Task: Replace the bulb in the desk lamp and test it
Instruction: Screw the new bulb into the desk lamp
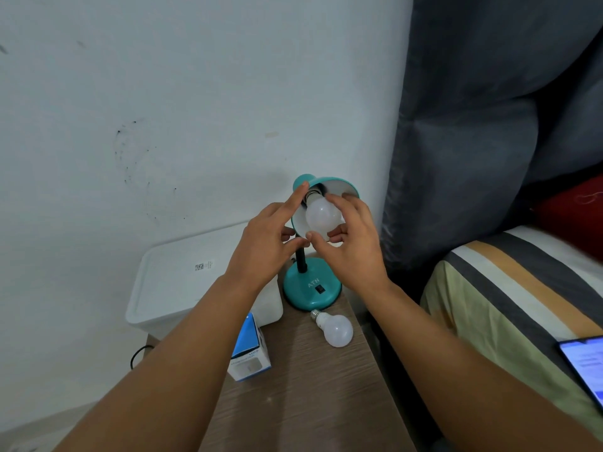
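Note:
A teal desk lamp [311, 288] stands at the back of a wooden bedside table [310, 380], its shade [342, 187] tipped toward me. A white bulb [321, 218] sits in the shade's socket, unlit. My right hand [352, 243] wraps its fingers around that bulb. My left hand [266, 238] rests on the shade's left rim, index finger stretched up along it. A second white bulb [336, 327] lies on its side on the table in front of the lamp base. A black rocker switch [320, 289] sits on the base.
A blue and white bulb box [249, 352] stands on the table's left edge. A white lidded bin [182, 282] sits left of the table against the wall. A bed with a striped sheet [509, 288] is on the right, a lit phone [587, 363] on it. A black cable [138, 353] hangs low on the left.

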Available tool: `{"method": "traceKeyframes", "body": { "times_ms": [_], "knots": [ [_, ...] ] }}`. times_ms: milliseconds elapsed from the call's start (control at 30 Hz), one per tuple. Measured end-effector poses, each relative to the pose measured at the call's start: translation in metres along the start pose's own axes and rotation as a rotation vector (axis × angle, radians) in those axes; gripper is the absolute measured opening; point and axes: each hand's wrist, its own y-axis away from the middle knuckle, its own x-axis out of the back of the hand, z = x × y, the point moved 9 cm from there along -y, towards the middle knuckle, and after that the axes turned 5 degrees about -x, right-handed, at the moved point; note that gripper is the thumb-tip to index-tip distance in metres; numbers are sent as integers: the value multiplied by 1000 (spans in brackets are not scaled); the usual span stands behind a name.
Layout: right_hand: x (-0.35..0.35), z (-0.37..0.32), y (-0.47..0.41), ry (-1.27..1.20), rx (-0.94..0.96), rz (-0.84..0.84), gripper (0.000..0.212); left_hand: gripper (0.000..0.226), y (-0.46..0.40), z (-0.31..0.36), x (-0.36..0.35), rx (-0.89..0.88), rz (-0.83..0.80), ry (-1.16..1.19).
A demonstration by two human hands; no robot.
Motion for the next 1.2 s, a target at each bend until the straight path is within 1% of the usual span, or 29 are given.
{"method": "traceKeyframes", "body": {
  "times_ms": [100, 167, 267, 367, 467, 533, 600, 667, 800, 900, 1000, 1100, 1167, 1200],
  "knots": [
    [1, 1, 0, 1, -24, 2, 63, 96, 0, -1, -1, -1, -3, 8],
    [4, 2, 0, -5, -69, 40, 59, 96, 0, -1, -1, 8, -1, 5],
    [5, 5, 0, 1, -134, 70, 62, 96, 1, 0, 0, 10, 11, -15],
    [2, 2, 2, -28, -95, 46, 68, 96, 1, 1, -1, -4, 12, -12],
    [0, -5, 3, -22, -11, 25, 58, 96, 1, 1, 0, -5, 12, -14],
    [2, 0, 2, -18, -80, 51, 55, 97, 1, 1, 0, -2, 11, -12],
    [4, 8, 1, -10, -176, 83, 58, 98, 2, 0, 0, -1, 6, -12],
    [4, 10, 2, -20, -202, 83, 62, 98, 2, 1, -1, 0, 3, -11],
    [1, 3, 6, -72, -133, 29, 70, 96, 2, 2, -1, 10, 9, 6],
    [0, 1, 8, -49, -72, 14, 66, 98, 3, 2, -1, -6, 15, 10],
    [3, 6, 6, 15, -136, 47, 59, 99, 3, 2, -1, 2, 10, 14],
    [6, 8, 4, 52, -181, 90, 64, 97, 3, 2, -1, 26, 8, 17],
    [6, 6, 5, 36, -168, 85, 69, 97, 3, 1, -1, 32, 7, 11],
    [6, 3, 5, 32, -146, 77, 67, 98, 3, 1, -1, 33, 6, 10]
  ]
}}
